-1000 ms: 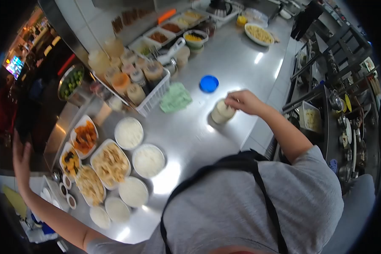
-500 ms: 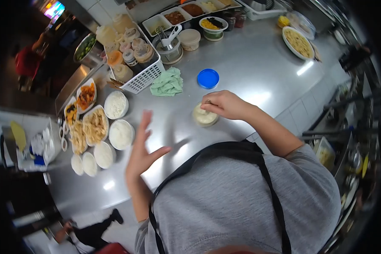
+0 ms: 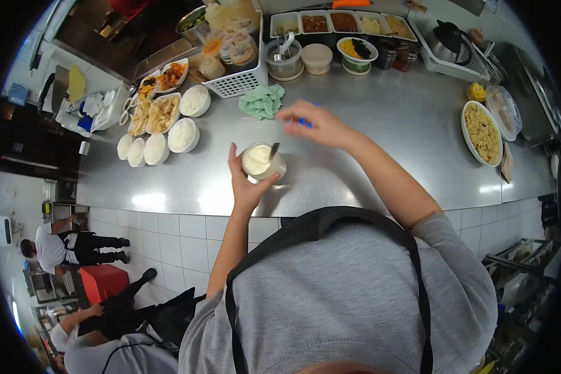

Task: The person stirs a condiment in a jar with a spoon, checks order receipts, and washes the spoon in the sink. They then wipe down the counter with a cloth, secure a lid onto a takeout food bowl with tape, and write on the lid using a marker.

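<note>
A clear jar (image 3: 280, 169) of thick, creamy white food stands low over the steel counter, slightly tilted. My left hand (image 3: 248, 187) is wrapped round its near left side, thumb in front and fingers behind. A dark handle (image 3: 274, 150), probably a spoon's, sticks up out of the cream. My right hand (image 3: 321, 126) is up and to the right of the jar, over a blue lid (image 3: 305, 122). Most of the lid is hidden behind the hand. Motion smears the right fingers, so whether they grip the lid cannot be made out. A crumpled green cloth (image 3: 262, 101) lies just left of them.
Rice bowls (image 3: 184, 135) and plates of fried food (image 3: 163, 113) stand at left. Behind are a white basket (image 3: 237, 83) of sauce bottles and a row of food trays (image 3: 344, 23). A plate of yellow food (image 3: 482, 133) sits at right. Co-workers (image 3: 50, 246) are at lower left.
My left hand has come from the open air to hold the jar. My right hand has let go of the utensil in the jar and moved to the blue lid. The view has turned.
</note>
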Demonstrator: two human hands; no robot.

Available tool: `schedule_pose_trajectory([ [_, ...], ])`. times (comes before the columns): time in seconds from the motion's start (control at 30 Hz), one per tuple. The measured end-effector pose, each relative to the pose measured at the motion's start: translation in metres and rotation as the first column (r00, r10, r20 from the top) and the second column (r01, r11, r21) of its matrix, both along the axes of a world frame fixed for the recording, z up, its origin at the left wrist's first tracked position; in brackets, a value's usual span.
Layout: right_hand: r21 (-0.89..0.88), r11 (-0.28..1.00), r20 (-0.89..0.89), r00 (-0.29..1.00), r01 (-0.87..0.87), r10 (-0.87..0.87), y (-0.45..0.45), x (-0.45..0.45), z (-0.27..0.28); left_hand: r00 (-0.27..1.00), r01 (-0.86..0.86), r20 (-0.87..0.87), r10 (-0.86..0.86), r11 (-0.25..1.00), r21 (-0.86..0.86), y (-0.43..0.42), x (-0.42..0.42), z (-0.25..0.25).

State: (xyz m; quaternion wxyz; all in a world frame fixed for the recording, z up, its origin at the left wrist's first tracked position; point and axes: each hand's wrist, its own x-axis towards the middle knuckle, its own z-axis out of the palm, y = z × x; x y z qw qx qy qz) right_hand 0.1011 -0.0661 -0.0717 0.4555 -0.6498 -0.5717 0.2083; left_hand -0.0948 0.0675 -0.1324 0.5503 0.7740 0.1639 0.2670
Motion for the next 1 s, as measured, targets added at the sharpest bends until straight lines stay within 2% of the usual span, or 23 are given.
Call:
schedule_pose_trajectory([
  [0.03, 0.064, 0.991, 0.052, 0.991, 0.119, -0.122, 0.01, 0.011, -0.006, 0.999, -0.035, 0.021, 0.035, 0.999, -0.009, 0.004, -0.009, 0.006],
  [0.07, 0.061, 0.992, 0.047, 0.993, 0.108, -0.111, 0.025, 0.02, -0.015, 0.998, -0.063, 0.028, 0.064, 0.998, -0.014, 0.007, -0.017, 0.021],
  [0.13, 0.023, 0.992, 0.433, 0.893, 0.126, -0.124, 0.067, 0.034, -0.034, 0.989, -0.126, 0.071, 0.129, 0.991, -0.038, 0.013, -0.031, 0.052],
  [0.17, 0.027, 0.994, 0.437, 0.893, 0.11, -0.111, 0.082, 0.036, -0.041, 0.98, -0.165, 0.106, 0.167, 0.986, -0.024, 0.017, -0.037, 0.064],
  [0.23, -0.341, 0.892, 0.577, 0.815, 0.297, -0.051, 0.108, 0.031, -0.054, 0.96, -0.258, 0.125, 0.25, 0.965, 0.05, 0.024, -0.055, 0.084],
  [0.27, -0.337, 0.899, 0.576, 0.816, 0.28, -0.039, 0.115, 0.026, -0.062, 0.947, -0.301, 0.144, 0.288, 0.951, 0.076, 0.024, -0.063, 0.094],
  [0.33, -0.281, 0.852, 0.705, 0.697, 0.442, -0.129, 0.115, 0.018, -0.071, 0.934, -0.34, 0.151, 0.325, 0.936, 0.094, 0.029, -0.085, 0.102],
  [0.37, -0.282, 0.858, 0.708, 0.697, 0.43, -0.116, 0.116, 0.019, -0.073, 0.925, -0.363, 0.16, 0.345, 0.926, 0.102, 0.03, -0.093, 0.105],
  [0.43, -0.498, 0.767, 0.712, 0.696, 0.404, 0.096, 0.111, 0.012, -0.064, 0.911, -0.403, 0.132, 0.39, 0.912, 0.082, 0.028, -0.109, 0.108],
  [0.5, -0.443, 0.867, 0.662, 0.735, 0.226, 0.147, 0.113, -0.009, -0.102, 0.887, -0.461, 0.091, 0.452, 0.869, 0.177, 0.031, -0.12, 0.107],
  [0.53, -0.576, 0.817, 0.451, 0.822, -0.03, 0.349, 0.106, -0.035, -0.094, 0.877, -0.48, 0.09, 0.472, 0.862, 0.164, 0.033, -0.124, 0.105],
  [0.57, -0.501, 0.834, 0.369, 0.815, -0.231, 0.447, 0.095, -0.071, -0.087, 0.875, -0.485, 0.096, 0.475, 0.86, 0.16, 0.034, -0.124, 0.104],
  [0.6, -0.519, 0.78, 0.268, 0.799, -0.351, 0.538, 0.084, -0.109, -0.064, 0.866, -0.499, 0.1, 0.489, 0.853, 0.15, 0.035, -0.125, 0.105],
  [0.63, -0.349, 0.75, 0.034, 0.792, -0.562, 0.61, 0.08, -0.132, -0.069, 0.856, -0.517, 0.102, 0.507, 0.845, 0.14, 0.035, -0.127, 0.105],
  [0.67, -0.298, 0.683, -0.044, 0.725, -0.667, 0.688, 0.076, -0.148, -0.055, 0.846, -0.532, 0.113, 0.521, 0.835, 0.141, 0.036, -0.126, 0.106],
  [0.7, -0.318, 0.642, -0.078, 0.694, -0.698, 0.715, 0.076, -0.153, -0.052, 0.849, -0.525, 0.125, 0.513, 0.845, 0.102, 0.036, -0.124, 0.108],
  [0.77, -0.214, 0.7, -0.147, 0.731, -0.681, 0.667, 0.073, -0.134, -0.047, 0.861, -0.502, 0.121, 0.494, 0.863, 0.053, 0.034, -0.124, 0.117],
  [0.8, -0.133, 0.78, -0.2, 0.788, -0.611, 0.583, 0.074, -0.121, -0.059, 0.873, -0.472, 0.147, 0.465, 0.881, 0.018, 0.033, -0.121, 0.118],
  [0.83, -0.264, 0.766, -0.633, 0.704, -0.586, 0.321, 0.076, -0.111, -0.059, 0.886, -0.431, 0.177, 0.428, 0.902, -0.02, 0.033, -0.117, 0.119],
  [0.87, -0.192, 0.834, -0.849, 0.513, -0.517, 0.123, 0.078, -0.105, -0.059, 0.889, -0.424, 0.181, 0.421, 0.905, -0.022, 0.032, -0.112, 0.118],
  [0.9, -0.151, 0.898, -0.97, 0.236, -0.414, -0.054, 0.079, -0.099, -0.059, 0.918, -0.341, 0.192, 0.348, 0.937, -0.072, 0.031, -0.107, 0.116],
  [0.93, -0.151, 0.904, -0.97, 0.237, -0.4, -0.057, 0.082, -0.095, -0.058, 0.941, -0.252, 0.202, 0.272, 0.96, -0.119, 0.029, -0.101, 0.115],
  [1.0, 0.072, 0.937, -0.997, -0.02, -0.342, 0.069, 0.09, -0.098, -0.054, 0.96, -0.162, 0.203, 0.193, 0.974, -0.161, 0.023, -0.087, 0.111],
])
